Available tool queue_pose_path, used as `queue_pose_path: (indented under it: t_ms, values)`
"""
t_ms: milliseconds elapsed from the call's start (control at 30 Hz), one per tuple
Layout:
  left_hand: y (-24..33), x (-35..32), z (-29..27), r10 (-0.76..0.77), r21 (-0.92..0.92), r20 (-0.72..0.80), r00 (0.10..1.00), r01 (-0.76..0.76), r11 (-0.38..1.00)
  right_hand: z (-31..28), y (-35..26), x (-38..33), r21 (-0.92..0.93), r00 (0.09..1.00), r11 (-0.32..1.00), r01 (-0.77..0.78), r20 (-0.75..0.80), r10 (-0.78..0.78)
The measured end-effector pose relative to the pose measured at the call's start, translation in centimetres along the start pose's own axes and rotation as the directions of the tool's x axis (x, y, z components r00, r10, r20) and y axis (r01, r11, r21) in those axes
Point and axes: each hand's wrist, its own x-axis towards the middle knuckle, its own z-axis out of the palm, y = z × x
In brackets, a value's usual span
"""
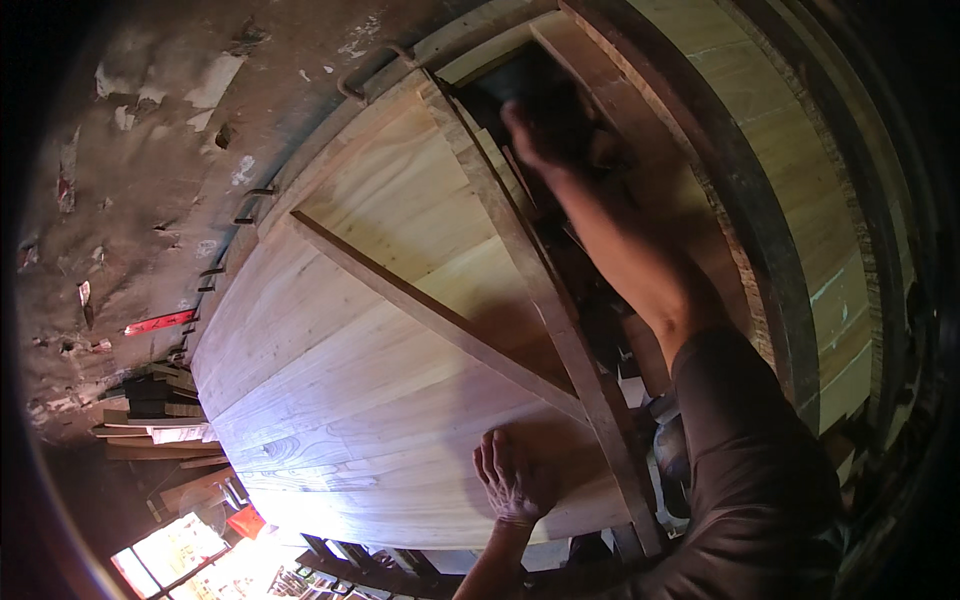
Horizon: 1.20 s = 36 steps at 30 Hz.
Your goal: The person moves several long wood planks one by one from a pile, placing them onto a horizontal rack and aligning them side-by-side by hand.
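Note:
A wide panel of pale planks lies before me, with a dark wooden bar running aslant across it. My left hand rests flat on the planks near their lower edge, fingers stretched out and holding nothing. A long brown beam borders the panel on its right. Past that beam my right arm reaches far forward. My right hand is over a dark gap at the panel's far right corner, where shadow and blur hide its fingers and anything in them.
Curved dark wooden ribs stand to the right over more pale boards. Metal clamps line the far left edge, beside a stained wall with peeling scraps. Stacked wood lies at the left, above a bright window.

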Motion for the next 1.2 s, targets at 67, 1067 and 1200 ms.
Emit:
queue_pose_path:
  t_ms: [67,1067,1200]
  values:
    - [-0.3,0.3,0.0,-0.008,0.008,0.01,1.0,0.008,1.0,-1.2,0.1,0.3,0.242,0.996,0.967,-0.077,0.056,0.066]
    - [0.1,0.9,-0.3,0.046,0.0,-0.018,0.999,-0.046,0.999,1.3,2.9,-1.1,-0.262,0.949,0.919,0.294,-0.037,-0.314]
    - [-0.1,-0.9,0.1,-0.012,0.003,-0.062,0.998,0.012,1.0,1.6,-1.5,-6.1,-0.401,0.972,0.886,0.233,0.078,-0.22]
